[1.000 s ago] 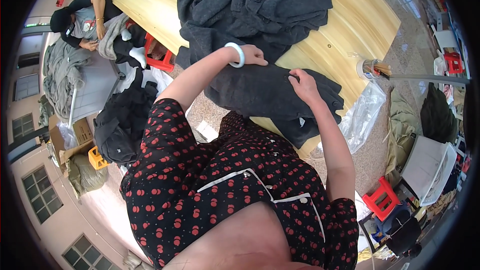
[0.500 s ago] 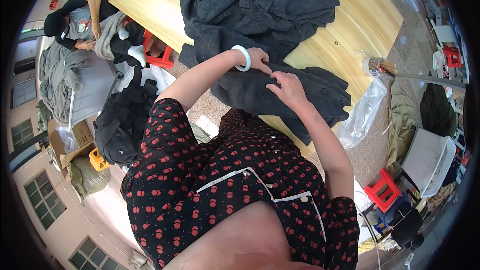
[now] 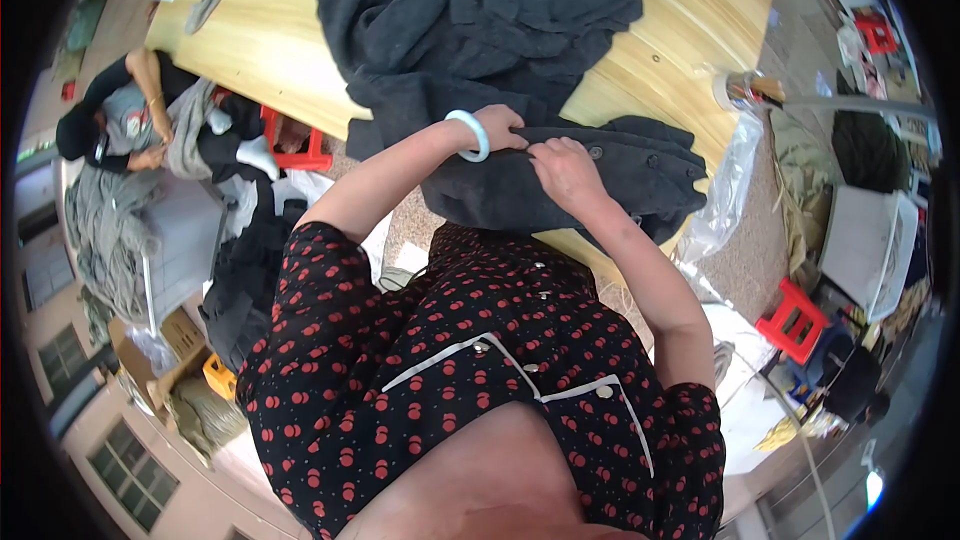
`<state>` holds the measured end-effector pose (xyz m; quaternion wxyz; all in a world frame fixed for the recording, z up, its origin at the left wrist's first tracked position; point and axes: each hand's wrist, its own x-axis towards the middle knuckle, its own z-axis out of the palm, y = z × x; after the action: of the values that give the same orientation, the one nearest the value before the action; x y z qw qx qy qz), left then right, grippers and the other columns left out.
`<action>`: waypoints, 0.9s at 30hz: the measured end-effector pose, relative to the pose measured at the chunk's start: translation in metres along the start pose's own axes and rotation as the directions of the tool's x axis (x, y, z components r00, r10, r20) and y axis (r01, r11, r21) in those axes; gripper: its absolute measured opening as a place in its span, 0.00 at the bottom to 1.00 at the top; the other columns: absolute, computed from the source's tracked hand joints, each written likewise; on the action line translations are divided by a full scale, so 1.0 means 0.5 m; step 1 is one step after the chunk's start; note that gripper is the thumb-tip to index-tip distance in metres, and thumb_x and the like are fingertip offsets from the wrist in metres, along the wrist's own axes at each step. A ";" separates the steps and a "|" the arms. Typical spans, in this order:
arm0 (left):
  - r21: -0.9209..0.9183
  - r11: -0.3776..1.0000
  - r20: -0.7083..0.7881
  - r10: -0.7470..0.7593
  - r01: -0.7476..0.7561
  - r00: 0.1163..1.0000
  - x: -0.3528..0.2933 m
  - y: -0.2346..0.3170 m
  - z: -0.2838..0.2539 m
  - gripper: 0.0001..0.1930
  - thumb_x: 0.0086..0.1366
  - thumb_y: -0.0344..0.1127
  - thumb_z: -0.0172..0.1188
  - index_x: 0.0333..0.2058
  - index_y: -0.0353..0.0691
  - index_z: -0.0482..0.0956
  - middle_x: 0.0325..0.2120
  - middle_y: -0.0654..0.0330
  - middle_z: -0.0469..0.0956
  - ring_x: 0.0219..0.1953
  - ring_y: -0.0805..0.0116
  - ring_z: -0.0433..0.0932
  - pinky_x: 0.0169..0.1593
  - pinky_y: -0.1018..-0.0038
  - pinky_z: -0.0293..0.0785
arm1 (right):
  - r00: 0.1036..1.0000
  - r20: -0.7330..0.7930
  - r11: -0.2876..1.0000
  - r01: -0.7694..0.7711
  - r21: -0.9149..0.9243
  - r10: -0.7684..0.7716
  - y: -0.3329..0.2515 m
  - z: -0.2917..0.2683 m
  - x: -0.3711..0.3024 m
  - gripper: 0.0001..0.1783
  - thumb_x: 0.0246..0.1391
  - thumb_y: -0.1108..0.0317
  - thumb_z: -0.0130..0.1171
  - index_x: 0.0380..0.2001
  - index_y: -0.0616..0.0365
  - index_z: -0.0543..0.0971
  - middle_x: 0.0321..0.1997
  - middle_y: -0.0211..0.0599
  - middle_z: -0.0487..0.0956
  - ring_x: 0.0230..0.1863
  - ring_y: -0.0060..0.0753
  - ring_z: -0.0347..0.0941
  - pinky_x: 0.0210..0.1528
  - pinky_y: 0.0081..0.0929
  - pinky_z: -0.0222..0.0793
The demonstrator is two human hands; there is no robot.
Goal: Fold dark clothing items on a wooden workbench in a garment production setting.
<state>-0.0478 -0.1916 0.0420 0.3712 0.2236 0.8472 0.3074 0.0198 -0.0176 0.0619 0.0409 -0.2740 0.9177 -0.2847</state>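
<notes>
A dark grey coat (image 3: 475,190) with buttons along its front edge lies across the near side of the wooden table. My left hand (image 3: 496,128), with a pale bangle at its wrist, grips the coat's edge from the left. Close beside it, my right hand (image 3: 568,175) pinches the same edge, fingertips folded over the cloth. A round button (image 3: 596,152) shows just right of these fingers, and others follow toward the coat's right end. The rest of the dark cloth (image 3: 480,20) is heaped farther back on the table.
A pot of tools (image 3: 735,90) stands at the table's right edge, above a clear plastic bag (image 3: 725,190). At far left, a seated person (image 3: 135,120) handles grey knitwear near a red stool (image 3: 298,145). Another red stool (image 3: 795,320) is at right.
The coat's buttoned edge is now drawn straighter and turned up, with another button showing beside my right hand. My fingers have closed on the edge. The whole view has shifted slightly.
</notes>
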 end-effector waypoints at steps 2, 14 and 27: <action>-0.077 0.996 -0.049 -0.047 0.043 0.998 -0.005 0.001 0.004 0.16 0.47 0.43 0.56 0.28 0.34 0.76 0.27 0.46 0.74 0.34 0.51 0.72 0.39 0.66 0.67 | 1.000 0.009 1.000 0.000 -0.006 0.000 -0.005 0.013 0.007 0.05 0.42 0.73 0.47 0.24 0.62 0.71 0.24 0.42 0.71 0.32 0.42 0.67 0.38 0.35 0.61; -0.395 0.908 -0.102 -0.196 0.141 0.975 0.007 0.008 0.032 0.16 0.49 0.40 0.50 0.28 0.31 0.76 0.30 0.43 0.74 0.36 0.50 0.72 0.41 0.67 0.65 | 0.986 -0.048 0.987 -0.162 0.019 0.162 -0.020 0.017 0.013 0.04 0.40 0.76 0.46 0.23 0.62 0.69 0.25 0.45 0.72 0.32 0.44 0.68 0.38 0.36 0.61; -0.035 0.999 -0.095 0.025 -0.028 0.995 0.006 -0.001 0.030 0.17 0.51 0.42 0.48 0.26 0.31 0.74 0.29 0.44 0.73 0.36 0.48 0.71 0.42 0.64 0.66 | 0.970 -0.006 0.951 -0.239 -0.195 0.243 -0.025 0.022 0.021 0.06 0.41 0.70 0.51 0.22 0.60 0.69 0.25 0.43 0.73 0.32 0.41 0.69 0.36 0.33 0.62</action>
<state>-0.0383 -0.1850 0.0323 0.3307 0.2133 0.8550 0.3379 0.0194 -0.0371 0.0601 0.0568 -0.1652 0.9673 -0.1841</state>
